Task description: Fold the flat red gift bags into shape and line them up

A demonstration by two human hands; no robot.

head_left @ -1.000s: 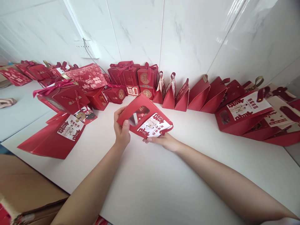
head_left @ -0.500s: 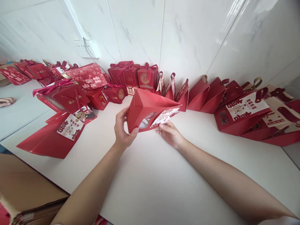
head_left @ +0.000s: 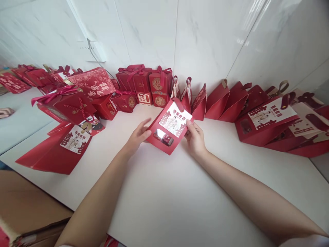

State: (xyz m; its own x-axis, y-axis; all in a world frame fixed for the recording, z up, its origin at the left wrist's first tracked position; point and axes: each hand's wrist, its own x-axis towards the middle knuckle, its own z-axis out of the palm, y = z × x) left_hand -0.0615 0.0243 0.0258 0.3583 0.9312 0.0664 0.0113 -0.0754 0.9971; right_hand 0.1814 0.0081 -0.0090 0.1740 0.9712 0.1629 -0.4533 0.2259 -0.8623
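A red gift box (head_left: pixel 164 141) with a white printed card, a small clear window and a red loop at its top is held tilted above the white table. My right hand (head_left: pixel 195 137) grips its right edge, thumb on the card and fingers behind. At the box's left edge is my left hand (head_left: pixel 138 135), its fingers apart and the thumb touching or very near the edge. Something dark and shiny shows through the window.
Red boxes with ribbons (head_left: pixel 140 84) and folded red bags (head_left: pixel 217 103) line the wall. More carded bags (head_left: pixel 267 118) lean at the right. A large red bag (head_left: pixel 55 151) lies left, above a cardboard box (head_left: pixel 31 202). Another person's hand (head_left: pixel 6 112) shows at the far left.
The red box has turned so its carded front faces me. My right hand has moved up its right edge, and my left hand has loosened and spread its fingers.
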